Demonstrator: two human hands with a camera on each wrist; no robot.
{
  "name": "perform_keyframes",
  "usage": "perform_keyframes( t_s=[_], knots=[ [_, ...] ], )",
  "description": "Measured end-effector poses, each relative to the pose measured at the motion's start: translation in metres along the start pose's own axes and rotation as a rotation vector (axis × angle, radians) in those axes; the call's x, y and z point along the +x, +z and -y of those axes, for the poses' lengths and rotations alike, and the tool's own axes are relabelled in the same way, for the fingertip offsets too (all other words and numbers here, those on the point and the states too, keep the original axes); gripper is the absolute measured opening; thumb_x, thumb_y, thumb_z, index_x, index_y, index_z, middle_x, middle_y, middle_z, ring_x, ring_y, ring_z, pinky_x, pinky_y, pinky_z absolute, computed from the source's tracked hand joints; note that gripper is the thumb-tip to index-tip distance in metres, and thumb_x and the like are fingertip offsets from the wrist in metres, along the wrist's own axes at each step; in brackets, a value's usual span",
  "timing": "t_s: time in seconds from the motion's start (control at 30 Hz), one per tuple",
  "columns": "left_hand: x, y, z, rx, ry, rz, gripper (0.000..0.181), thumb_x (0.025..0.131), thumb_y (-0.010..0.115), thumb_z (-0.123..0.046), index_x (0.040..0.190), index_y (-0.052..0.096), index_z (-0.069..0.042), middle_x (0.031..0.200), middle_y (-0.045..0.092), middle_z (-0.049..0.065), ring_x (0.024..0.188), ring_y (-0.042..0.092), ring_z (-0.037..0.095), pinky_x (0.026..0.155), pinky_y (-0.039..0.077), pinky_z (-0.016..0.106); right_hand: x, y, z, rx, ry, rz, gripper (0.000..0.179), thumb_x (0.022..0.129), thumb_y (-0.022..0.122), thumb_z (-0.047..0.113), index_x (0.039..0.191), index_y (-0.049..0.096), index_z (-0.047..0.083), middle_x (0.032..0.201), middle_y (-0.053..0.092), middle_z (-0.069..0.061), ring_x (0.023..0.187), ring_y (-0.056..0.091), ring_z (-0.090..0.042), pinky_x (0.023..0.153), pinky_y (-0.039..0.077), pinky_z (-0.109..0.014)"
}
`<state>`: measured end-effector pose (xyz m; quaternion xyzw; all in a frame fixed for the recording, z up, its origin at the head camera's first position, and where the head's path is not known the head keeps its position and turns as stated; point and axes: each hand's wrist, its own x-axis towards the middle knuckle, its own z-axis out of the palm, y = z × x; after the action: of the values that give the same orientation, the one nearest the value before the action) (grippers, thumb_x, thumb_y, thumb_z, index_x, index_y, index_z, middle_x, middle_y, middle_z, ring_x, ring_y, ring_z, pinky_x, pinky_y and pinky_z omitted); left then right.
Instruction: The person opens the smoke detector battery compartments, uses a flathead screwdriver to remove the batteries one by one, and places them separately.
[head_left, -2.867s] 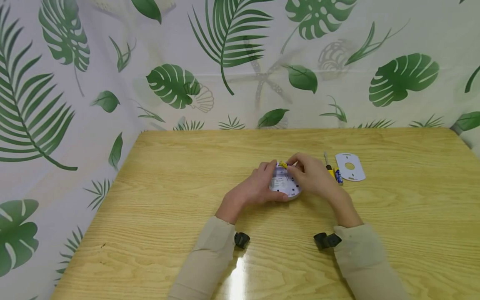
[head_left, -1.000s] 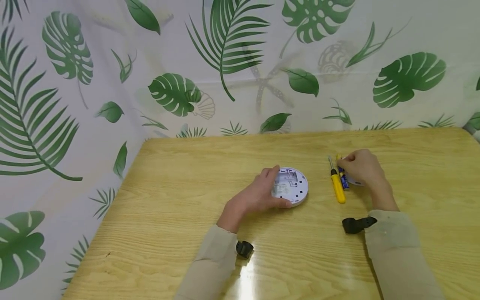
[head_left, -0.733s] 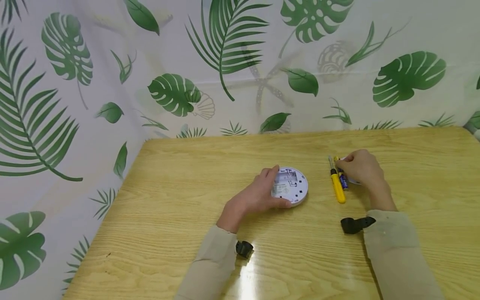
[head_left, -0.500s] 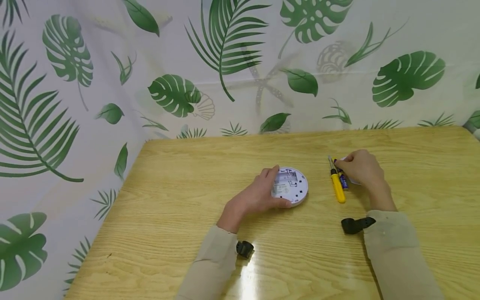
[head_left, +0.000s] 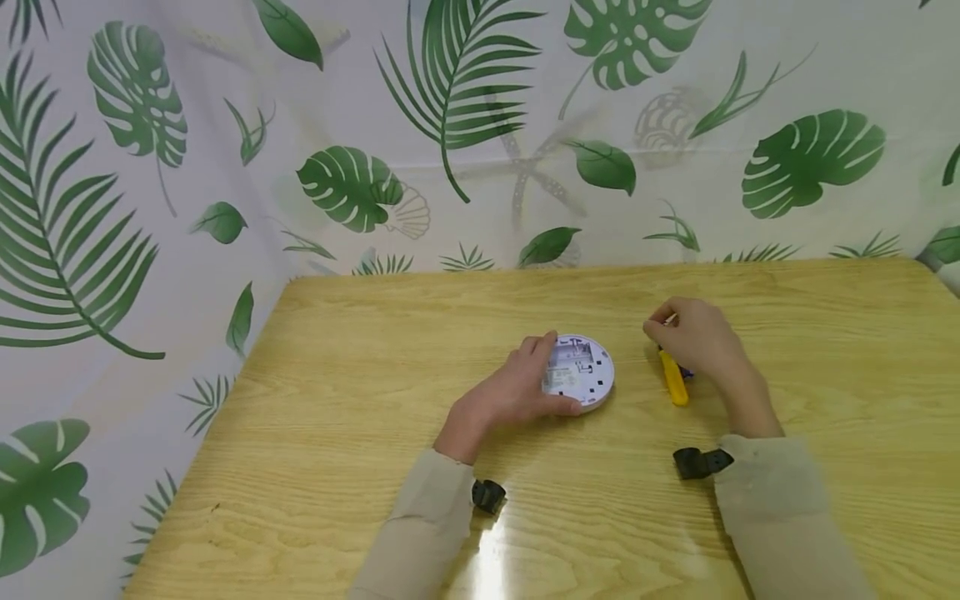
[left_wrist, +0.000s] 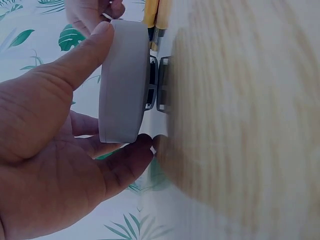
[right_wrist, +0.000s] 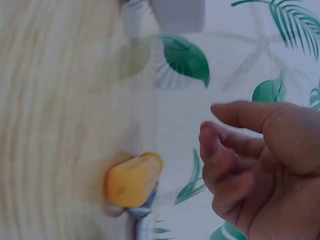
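Note:
My left hand [head_left: 513,382] grips a round white device that looks like a smoke detector [head_left: 581,379], thumb on the near rim and fingers on the far side. Its back faces up, showing a battery compartment and a printed label. In the left wrist view the device [left_wrist: 122,82] stands slightly off the tabletop, a dark clip-like part beneath it. My right hand [head_left: 697,337] hovers over a yellow-handled screwdriver [head_left: 674,382], hiding its shaft. Loosely curled, the right hand [right_wrist: 265,165] has a gap between thumb and forefinger and nothing in it. A blue battery end [head_left: 687,373] shows beside the screwdriver handle.
Both hands are above a wood-grain table [head_left: 360,400]. A leaf-patterned cloth [head_left: 480,217] hangs along its back and left sides. The white plate with a round hole is hidden behind the right hand in the head view.
My right hand carried a yellow battery from the device to the right, laid it by the blue one and let go. It has now moved slightly left. The left hand keeps its grip.

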<state>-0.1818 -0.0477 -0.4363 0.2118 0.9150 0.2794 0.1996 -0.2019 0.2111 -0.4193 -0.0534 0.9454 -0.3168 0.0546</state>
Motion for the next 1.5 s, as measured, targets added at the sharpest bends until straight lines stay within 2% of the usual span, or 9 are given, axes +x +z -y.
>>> perform_keyframes(
  t_s=[0.13,0.3,0.53,0.83,1.0,1.13,1.3,1.4,1.5],
  knots=[
    [0.0,-0.001,0.0,0.01,-0.004,-0.006,0.107,0.086,0.075,-0.048,0.161,0.008,-0.011,0.161,0.022,0.013,0.143,0.031,0.026,0.115,0.031,0.039,-0.004,0.002,0.019,0.025,-0.091,0.087,0.033,0.1,0.057,0.023,0.121,0.061,-0.003,0.105,0.063,-0.023,0.075,0.058,-0.025,0.063,0.048,-0.037],
    [0.0,-0.002,0.0,0.036,0.009,0.0,0.105,0.088,0.072,-0.049,0.16,0.008,-0.01,0.161,0.022,0.014,0.142,0.033,0.026,0.114,0.033,0.04,-0.008,0.011,0.037,-0.018,-0.247,0.144,0.034,0.097,0.063,0.014,0.128,0.062,0.0,0.121,0.062,-0.024,0.102,0.059,-0.035,0.081,0.05,-0.048],
    [0.0,-0.003,0.002,0.03,0.028,0.02,0.104,0.09,0.069,-0.051,0.16,0.005,-0.009,0.16,0.021,0.016,0.139,0.035,0.026,0.111,0.037,0.039,-0.011,0.024,0.049,-0.041,-0.3,0.238,0.042,0.093,0.065,0.006,0.135,0.059,0.002,0.139,0.052,-0.025,0.128,0.048,-0.042,0.101,0.042,-0.057],
    [-0.005,-0.017,0.015,0.041,-0.031,0.0,0.101,0.089,0.072,-0.048,0.16,0.013,-0.007,0.159,0.026,0.015,0.139,0.037,0.025,0.113,0.034,0.039,-0.01,0.025,0.05,-0.089,-0.286,0.281,0.033,0.091,0.07,0.01,0.122,0.066,-0.003,0.114,0.067,-0.018,0.103,0.061,-0.029,0.086,0.05,-0.045],
    [-0.008,-0.024,0.02,0.079,-0.035,-0.005,0.092,0.09,0.071,-0.047,0.157,0.024,-0.006,0.155,0.034,0.016,0.138,0.04,0.026,0.113,0.035,0.04,-0.012,0.022,0.049,-0.081,-0.251,0.307,0.03,0.091,0.073,0.016,0.115,0.065,0.0,0.093,0.065,-0.01,0.082,0.057,-0.021,0.072,0.047,-0.036],
    [-0.009,-0.028,0.023,0.066,-0.051,-0.005,0.088,0.092,0.069,-0.046,0.157,0.025,-0.008,0.156,0.033,0.016,0.14,0.038,0.027,0.114,0.034,0.041,-0.013,0.019,0.048,-0.072,-0.226,0.326,0.033,0.092,0.072,0.019,0.116,0.059,0.001,0.088,0.063,-0.008,0.076,0.054,-0.018,0.069,0.045,-0.033],
    [-0.009,-0.027,0.023,0.045,-0.035,-0.003,0.088,0.093,0.067,-0.046,0.158,0.021,-0.007,0.159,0.03,0.016,0.145,0.032,0.027,0.116,0.03,0.042,-0.013,0.018,0.047,-0.053,-0.223,0.305,0.048,0.093,0.07,0.018,0.132,0.051,-0.002,0.111,0.063,-0.02,0.094,0.06,-0.029,0.08,0.049,-0.042],
    [-0.007,-0.024,0.02,0.038,0.003,0.0,0.087,0.094,0.067,-0.044,0.157,0.022,-0.004,0.157,0.033,0.016,0.142,0.036,0.026,0.115,0.032,0.04,-0.013,0.021,0.046,-0.035,-0.26,0.283,0.059,0.094,0.069,0.014,0.144,0.043,-0.002,0.136,0.051,-0.028,0.107,0.059,-0.034,0.088,0.05,-0.048],
    [-0.007,-0.02,0.015,0.036,0.046,0.0,0.085,0.094,0.068,-0.04,0.156,0.024,-0.004,0.152,0.038,0.016,0.133,0.044,0.024,0.111,0.037,0.038,-0.013,0.025,0.045,-0.022,-0.305,0.284,0.065,0.094,0.068,0.01,0.149,0.038,-0.004,0.149,0.04,-0.028,0.115,0.057,-0.036,0.093,0.049,-0.05]
  ],
)
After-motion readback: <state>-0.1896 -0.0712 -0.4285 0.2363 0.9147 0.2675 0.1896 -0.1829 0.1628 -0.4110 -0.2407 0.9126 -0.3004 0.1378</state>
